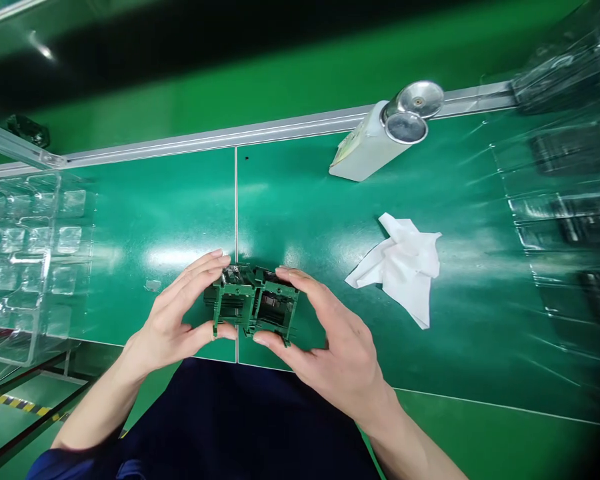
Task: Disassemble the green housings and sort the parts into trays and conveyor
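Observation:
Two dark frame-like plastic parts that look green, a left frame (pixel 236 291) and a right frame (pixel 279 289), meet side by side close above the table's front edge. Each has a box shape with an opening, and their inner details are hard to make out. My left hand (pixel 173 327) grips the left frame, fingers along its far side and thumb along the near side. In the same way my right hand (pixel 337 343) holds the right frame between fingers and thumb. Whether the two parts are joined or only touching, I cannot tell.
A crumpled white cloth (pixel 405 263) lies on the green table (pixel 290 200) to the right. Behind it stands a white bottle (pixel 365 148) with a metal dish top (pixel 405 127). Clear plastic trays, a left one (pixel 23 247) and a right one (pixel 545 233) holding dark parts, flank the workspace.

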A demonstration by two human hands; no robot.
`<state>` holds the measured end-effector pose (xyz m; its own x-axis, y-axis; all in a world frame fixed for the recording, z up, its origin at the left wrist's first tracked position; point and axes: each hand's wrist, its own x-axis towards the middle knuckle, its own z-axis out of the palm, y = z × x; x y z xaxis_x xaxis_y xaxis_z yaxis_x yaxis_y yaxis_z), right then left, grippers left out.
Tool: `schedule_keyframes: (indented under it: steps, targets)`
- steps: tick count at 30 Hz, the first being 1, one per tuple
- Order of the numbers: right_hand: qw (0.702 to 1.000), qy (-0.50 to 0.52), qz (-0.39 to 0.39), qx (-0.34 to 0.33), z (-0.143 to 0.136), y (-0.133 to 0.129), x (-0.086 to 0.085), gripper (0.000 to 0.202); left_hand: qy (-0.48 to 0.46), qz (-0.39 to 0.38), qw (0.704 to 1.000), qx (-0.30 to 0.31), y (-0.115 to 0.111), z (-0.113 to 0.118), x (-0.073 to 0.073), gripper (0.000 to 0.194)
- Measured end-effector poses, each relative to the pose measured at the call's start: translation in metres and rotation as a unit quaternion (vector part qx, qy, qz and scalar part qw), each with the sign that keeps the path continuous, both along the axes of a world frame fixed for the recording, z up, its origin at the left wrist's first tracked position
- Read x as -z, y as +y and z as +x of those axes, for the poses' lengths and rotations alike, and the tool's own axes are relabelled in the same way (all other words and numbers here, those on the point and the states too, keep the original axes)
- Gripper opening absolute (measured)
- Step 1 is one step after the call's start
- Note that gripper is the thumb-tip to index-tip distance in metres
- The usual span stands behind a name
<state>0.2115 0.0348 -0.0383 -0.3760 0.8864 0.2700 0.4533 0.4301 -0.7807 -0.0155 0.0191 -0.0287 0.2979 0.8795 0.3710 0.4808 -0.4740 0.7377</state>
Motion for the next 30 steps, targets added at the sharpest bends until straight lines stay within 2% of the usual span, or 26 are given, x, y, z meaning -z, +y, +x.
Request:
schedule_keyframes:
  steps: [4, 8, 13, 19, 24, 26, 27, 29, 30]
  targets:
    - [1.000, -0.009, -0.015, 0.004, 0.003, 0.001, 0.002, 0.063, 0.011, -0.027, 0.999, -0.015, -0.002, 0.000, -0.001, 0.074]
    - [0.997, 0.004, -0.075, -0.013, 0.008, 0.004, 0.003, 0.068, 0.011, -0.090, 0.994, -0.053, -0.008, 0.000, -0.001, 0.072]
    - [0.996, 0.004, -0.092, -0.017, 0.008, 0.010, -0.002, 0.060, 0.001, -0.141, 0.987, -0.082, -0.012, 0.003, 0.000, 0.072]
    - [0.996, -0.015, -0.089, -0.023, 0.008, 0.011, -0.007, 0.055, -0.030, -0.183, 0.981, -0.048, -0.008, 0.005, -0.001, 0.065]
    - [0.996, -0.065, -0.049, -0.020, 0.008, 0.009, -0.006, 0.061, -0.023, -0.211, 0.977, -0.039, -0.006, 0.006, 0.001, 0.063]
    - [0.996, -0.084, -0.002, -0.025, 0.010, 0.012, -0.004, 0.061, 0.003, -0.185, 0.982, -0.028, -0.003, 0.006, 0.001, 0.064]
    - [0.995, -0.092, 0.035, -0.031, 0.011, 0.014, -0.004, 0.060, 0.025, -0.149, 0.988, -0.023, 0.000, 0.005, 0.001, 0.064]
    - [0.982, -0.112, 0.146, -0.036, 0.016, 0.021, -0.003, 0.050, 0.097, -0.024, 0.995, -0.031, 0.005, 0.004, -0.001, 0.059]
    - [0.968, -0.122, 0.218, -0.037, 0.019, 0.025, -0.004, 0.042, 0.142, 0.059, 0.987, -0.047, 0.008, 0.003, -0.002, 0.055]
